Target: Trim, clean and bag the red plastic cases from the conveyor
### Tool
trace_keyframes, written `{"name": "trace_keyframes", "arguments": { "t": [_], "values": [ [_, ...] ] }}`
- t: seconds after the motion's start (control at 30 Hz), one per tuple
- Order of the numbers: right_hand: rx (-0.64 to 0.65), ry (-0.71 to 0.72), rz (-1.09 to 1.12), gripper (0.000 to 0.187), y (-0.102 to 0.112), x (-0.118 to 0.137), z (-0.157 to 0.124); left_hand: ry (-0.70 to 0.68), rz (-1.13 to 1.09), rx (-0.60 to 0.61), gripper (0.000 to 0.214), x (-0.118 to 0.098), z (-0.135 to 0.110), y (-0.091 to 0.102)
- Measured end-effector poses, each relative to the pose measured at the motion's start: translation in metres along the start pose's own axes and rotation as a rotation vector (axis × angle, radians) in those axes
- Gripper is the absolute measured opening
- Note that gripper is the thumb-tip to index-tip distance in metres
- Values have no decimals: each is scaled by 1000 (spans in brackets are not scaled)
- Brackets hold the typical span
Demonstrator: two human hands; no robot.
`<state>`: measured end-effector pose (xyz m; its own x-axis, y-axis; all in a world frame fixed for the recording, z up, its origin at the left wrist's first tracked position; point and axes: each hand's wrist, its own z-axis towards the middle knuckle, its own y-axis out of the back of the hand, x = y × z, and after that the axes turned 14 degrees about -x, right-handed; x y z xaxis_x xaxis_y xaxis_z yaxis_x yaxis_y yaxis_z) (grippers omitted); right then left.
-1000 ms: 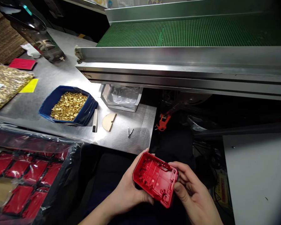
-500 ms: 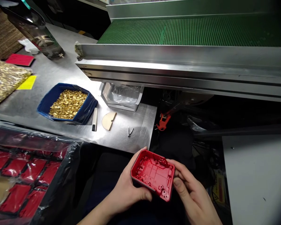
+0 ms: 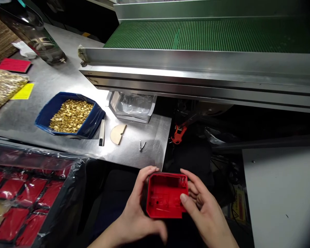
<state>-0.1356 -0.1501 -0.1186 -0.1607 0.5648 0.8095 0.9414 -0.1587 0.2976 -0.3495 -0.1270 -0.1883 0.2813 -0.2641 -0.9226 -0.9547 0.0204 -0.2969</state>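
Observation:
A red plastic housing, an open shallow shell with a dark outer rim, is held between both hands below the bench edge. My left hand is curled round its left side, fingers at the far left corner and the blurred thumb hanging below it. On the right edge, my right hand grips the housing between thumb and fingers, the thumb over the rim. Small moulded posts show at the shell's upper right corner. The underside is hidden from view.
On the metal bench stand a blue bin of small brass pieces, a clear-lined grey bin and a bottle. A green conveyor runs across the back. A plastic-lined box at left holds several red housings.
The housing has turned and tilted in my hands, showing its inner wall differently. My left thumb has dropped away from its near edge; my right thumb now lies over the rim.

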Motion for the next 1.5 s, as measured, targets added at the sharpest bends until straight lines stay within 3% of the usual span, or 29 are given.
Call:
{"name": "trace_keyframes", "arguments": {
  "t": [0.07, 0.13, 0.27, 0.37, 0.47, 0.57, 0.77, 1.0, 1.13, 1.3, 1.5],
  "values": [
    [-20, 91, -127, 54, 11, 5, 4, 57, -149, 83, 94, -2, -1, 6],
    [41, 251, -277, 47, 21, 14, 6, 218, -294, 171, 91, -9, 0, 7],
    [371, 469, -412, 40, 19, 35, 4, 600, -452, 468, 95, -25, 1, -7],
    [404, 411, -373, 42, 6, 38, -1, 777, -519, 603, 91, -32, -6, -21],
    [274, 269, -132, 61, -3, 29, -4, 853, -541, 525, 89, -41, -14, -31],
    [190, 221, 104, 66, -8, 20, -5, 857, -469, 413, 85, -52, -19, -38],
    [197, 158, 223, 51, -16, 17, -6, 824, -352, 376, 71, -53, -26, -40],
    [148, 201, 255, 51, -19, 17, -5, 793, -371, 402, 65, -43, -21, -41],
    [72, 193, 245, 48, -22, 13, -5, 812, -400, 417, 78, -46, -21, -38],
    [139, 210, 246, 50, -22, 10, -7, 788, -374, 412, 81, -41, -27, -31],
    [-109, 251, 117, 44, -24, 1, -11, 797, -393, 388, 87, -40, -26, -33]
  ]
}}
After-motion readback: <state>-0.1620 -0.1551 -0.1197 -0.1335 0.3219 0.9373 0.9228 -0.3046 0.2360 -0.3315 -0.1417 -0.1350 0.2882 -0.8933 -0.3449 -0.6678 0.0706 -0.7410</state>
